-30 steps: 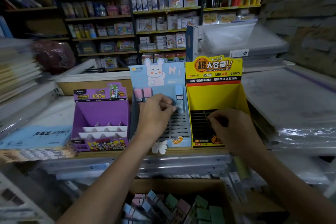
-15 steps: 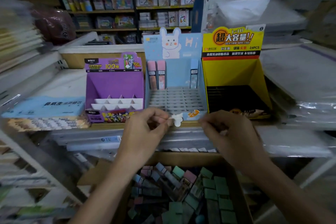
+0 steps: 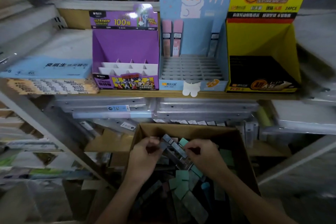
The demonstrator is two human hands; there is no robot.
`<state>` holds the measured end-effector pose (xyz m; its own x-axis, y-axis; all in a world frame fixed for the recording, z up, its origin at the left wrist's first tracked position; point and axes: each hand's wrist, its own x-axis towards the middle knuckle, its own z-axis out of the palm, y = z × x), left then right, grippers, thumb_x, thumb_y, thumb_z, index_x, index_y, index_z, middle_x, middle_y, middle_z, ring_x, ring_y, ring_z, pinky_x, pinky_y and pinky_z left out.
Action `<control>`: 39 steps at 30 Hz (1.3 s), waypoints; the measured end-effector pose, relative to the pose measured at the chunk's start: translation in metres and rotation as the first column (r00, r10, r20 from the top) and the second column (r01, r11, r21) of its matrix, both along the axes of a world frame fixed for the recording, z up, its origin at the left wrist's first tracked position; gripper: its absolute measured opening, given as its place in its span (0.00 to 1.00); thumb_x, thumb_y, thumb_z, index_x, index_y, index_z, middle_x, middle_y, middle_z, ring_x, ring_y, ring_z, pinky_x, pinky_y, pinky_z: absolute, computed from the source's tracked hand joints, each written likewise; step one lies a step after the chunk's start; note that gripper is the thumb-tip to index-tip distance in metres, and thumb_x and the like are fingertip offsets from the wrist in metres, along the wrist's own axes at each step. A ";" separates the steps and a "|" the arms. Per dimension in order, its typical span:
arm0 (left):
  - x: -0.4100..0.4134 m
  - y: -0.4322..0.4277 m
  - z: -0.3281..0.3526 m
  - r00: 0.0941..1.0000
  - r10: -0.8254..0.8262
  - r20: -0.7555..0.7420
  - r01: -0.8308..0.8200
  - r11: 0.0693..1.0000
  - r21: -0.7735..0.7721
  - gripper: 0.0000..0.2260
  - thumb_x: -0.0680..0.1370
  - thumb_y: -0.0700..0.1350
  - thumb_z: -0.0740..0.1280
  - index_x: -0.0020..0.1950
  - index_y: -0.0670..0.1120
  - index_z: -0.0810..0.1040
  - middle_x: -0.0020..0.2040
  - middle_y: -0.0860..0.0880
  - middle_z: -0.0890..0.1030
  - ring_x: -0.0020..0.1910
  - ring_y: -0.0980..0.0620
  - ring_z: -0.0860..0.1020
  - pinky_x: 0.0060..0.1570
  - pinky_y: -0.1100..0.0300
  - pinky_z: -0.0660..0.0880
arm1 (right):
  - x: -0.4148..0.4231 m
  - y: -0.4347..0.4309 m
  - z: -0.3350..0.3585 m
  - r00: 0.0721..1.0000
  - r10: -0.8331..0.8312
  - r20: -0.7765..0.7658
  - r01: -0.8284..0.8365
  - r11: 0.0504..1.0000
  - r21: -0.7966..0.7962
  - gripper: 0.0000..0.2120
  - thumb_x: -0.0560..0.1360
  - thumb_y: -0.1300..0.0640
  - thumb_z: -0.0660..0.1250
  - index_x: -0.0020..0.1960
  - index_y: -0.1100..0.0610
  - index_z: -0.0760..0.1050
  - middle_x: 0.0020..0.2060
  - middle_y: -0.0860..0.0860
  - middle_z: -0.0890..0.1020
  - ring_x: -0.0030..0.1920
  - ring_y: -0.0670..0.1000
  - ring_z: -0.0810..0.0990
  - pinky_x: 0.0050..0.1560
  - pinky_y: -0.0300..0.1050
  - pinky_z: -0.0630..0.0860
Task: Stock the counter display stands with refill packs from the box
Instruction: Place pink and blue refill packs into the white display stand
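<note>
Left hand (image 3: 145,152) and right hand (image 3: 201,153), close together in the box (image 3: 243,151), both pinch one slim refill pack (image 3: 175,146). Judged light, stiff, slick; grip the long edges.

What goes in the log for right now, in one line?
stage: picking | left hand: grips slim grey-blue refill packs | right hand: grips same packs | where: brown cardboard box | blue rabbit display stand: mostly empty

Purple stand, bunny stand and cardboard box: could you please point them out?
purple stand (image 3: 125,45): head view, bare back panel.
bunny stand (image 3: 196,38): head view, blue back panel.
cardboard box (image 3: 200,131): head view, far inner wall.
</note>
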<state>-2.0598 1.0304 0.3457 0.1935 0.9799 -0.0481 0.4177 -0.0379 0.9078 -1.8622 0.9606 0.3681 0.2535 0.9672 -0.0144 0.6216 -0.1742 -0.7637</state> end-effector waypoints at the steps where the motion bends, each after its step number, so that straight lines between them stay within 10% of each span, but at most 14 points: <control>1: -0.001 -0.001 -0.007 1.000 0.016 -0.024 -0.017 1.000 -0.017 0.08 0.72 0.38 0.77 0.44 0.50 0.82 0.46 0.57 0.85 0.47 0.63 0.81 0.49 0.64 0.75 | -0.001 0.003 -0.009 1.000 -0.003 0.004 0.003 0.999 -0.031 0.04 0.74 0.61 0.71 0.43 0.56 0.85 0.39 0.47 0.85 0.40 0.42 0.82 0.41 0.36 0.78; 7: -0.007 -0.008 -0.028 0.991 0.002 -0.137 -0.012 0.998 -0.068 0.08 0.74 0.38 0.74 0.50 0.48 0.82 0.47 0.54 0.84 0.49 0.54 0.81 0.48 0.62 0.75 | -0.008 0.022 -0.047 0.999 0.030 0.028 -0.026 0.990 -0.135 0.05 0.73 0.57 0.71 0.42 0.59 0.81 0.38 0.53 0.84 0.40 0.51 0.82 0.43 0.54 0.80; 13: -0.008 -0.018 -0.037 0.990 0.098 -0.102 -0.113 0.981 -0.155 0.12 0.74 0.43 0.74 0.51 0.53 0.74 0.43 0.57 0.79 0.44 0.61 0.77 0.32 0.73 0.69 | -0.020 0.035 -0.059 0.996 0.081 0.042 -0.079 0.996 -0.047 0.22 0.71 0.28 0.65 0.49 0.45 0.79 0.38 0.47 0.80 0.39 0.43 0.79 0.36 0.38 0.76; 19: -0.008 -0.022 -0.050 0.984 0.153 -0.087 -0.173 0.936 -0.307 0.17 0.73 0.40 0.75 0.53 0.55 0.71 0.43 0.58 0.77 0.40 0.64 0.75 0.28 0.73 0.68 | -0.025 0.048 -0.070 0.993 0.122 -0.009 -0.122 0.989 -0.081 0.20 0.74 0.39 0.70 0.60 0.50 0.79 0.50 0.54 0.81 0.52 0.53 0.80 0.51 0.48 0.78; 25: -0.002 -0.020 -0.049 0.965 0.250 0.072 -0.210 0.911 -0.356 0.18 0.71 0.33 0.73 0.47 0.54 0.73 0.47 0.51 0.82 0.49 0.50 0.81 0.48 0.55 0.78 | -0.034 0.053 -0.069 0.989 0.147 -0.002 -0.147 0.988 -0.038 0.17 0.67 0.59 0.75 0.56 0.54 0.81 0.39 0.39 0.77 0.40 0.35 0.76 0.39 0.24 0.70; 29: 0.001 -0.020 -0.051 0.927 0.307 0.214 -0.204 0.894 -0.400 0.16 0.72 0.27 0.68 0.58 0.38 0.77 0.54 0.39 0.83 0.53 0.42 0.83 0.55 0.43 0.80 | -0.038 0.058 -0.070 0.976 0.218 0.014 -0.216 0.974 -0.065 0.05 0.67 0.54 0.73 0.42 0.54 0.81 0.36 0.49 0.82 0.38 0.47 0.81 0.39 0.43 0.78; 39: 0.008 -0.031 -0.046 0.796 0.455 0.398 -0.122 0.766 -0.631 0.10 0.79 0.28 0.64 0.56 0.39 0.76 0.51 0.45 0.82 0.43 0.52 0.81 0.42 0.57 0.78 | -0.042 0.056 -0.074 0.988 0.108 -0.112 -0.125 0.981 -0.150 0.11 0.68 0.58 0.77 0.37 0.43 0.79 0.36 0.41 0.83 0.39 0.35 0.80 0.42 0.34 0.75</control>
<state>-2.0513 0.9992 0.2999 0.0633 0.8166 -0.5737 -0.2006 0.5735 0.7943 -1.9041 1.0163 0.2941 0.1285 0.9738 -0.1876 0.5646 -0.2274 -0.7935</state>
